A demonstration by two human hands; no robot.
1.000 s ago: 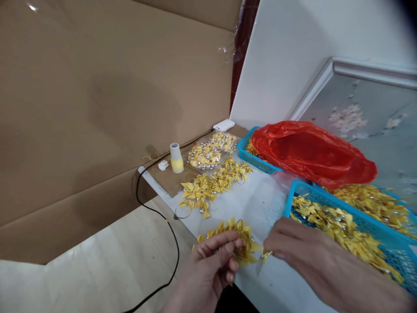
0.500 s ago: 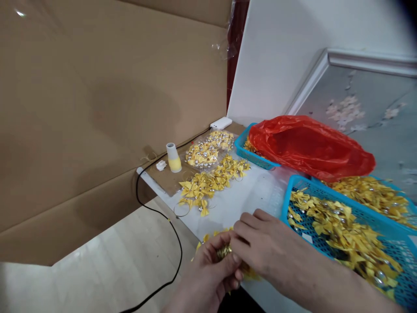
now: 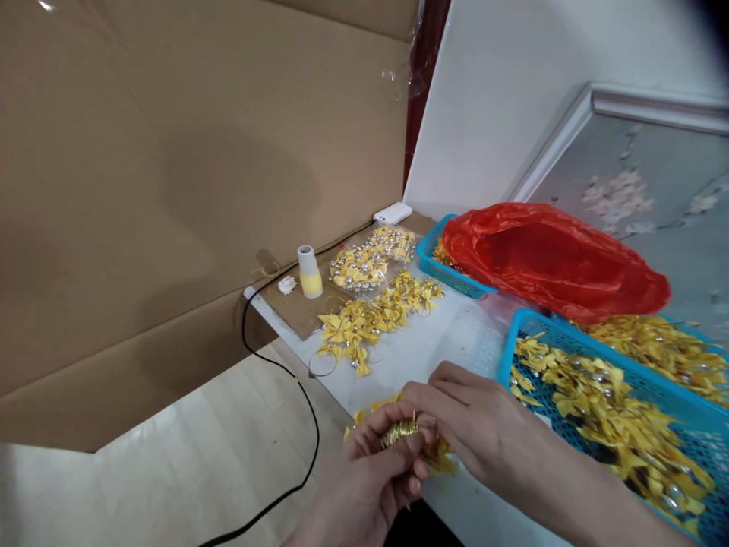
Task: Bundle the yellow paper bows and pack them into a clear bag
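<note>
My left hand (image 3: 376,463) is closed around a coil of thin gold wire (image 3: 399,433) at the table's near edge. On the coil's right side, my right hand (image 3: 461,414) has its fingers bent and pinched together; its fingertips are partly hidden, and a bit of gold wire shows between the hands. Yellow ribbon bows (image 3: 444,456) stick out below and behind both hands. Farther back on the table lies a row of yellow bows with silver beads (image 3: 373,315).
Right of my hands stands a blue basket (image 3: 515,334) of yellow bows; a red plastic bag (image 3: 558,258) covers others behind it. A cone-shaped spool (image 3: 310,273), bagged beaded bows (image 3: 358,266) and a white power bank-like box (image 3: 392,213) sit farther back. A black cable (image 3: 313,433) hangs down left.
My right hand has turned and shifted slightly right at the coil, and more of the gold wire now shows. The left hand keeps its hold. The view has shifted slightly.
</note>
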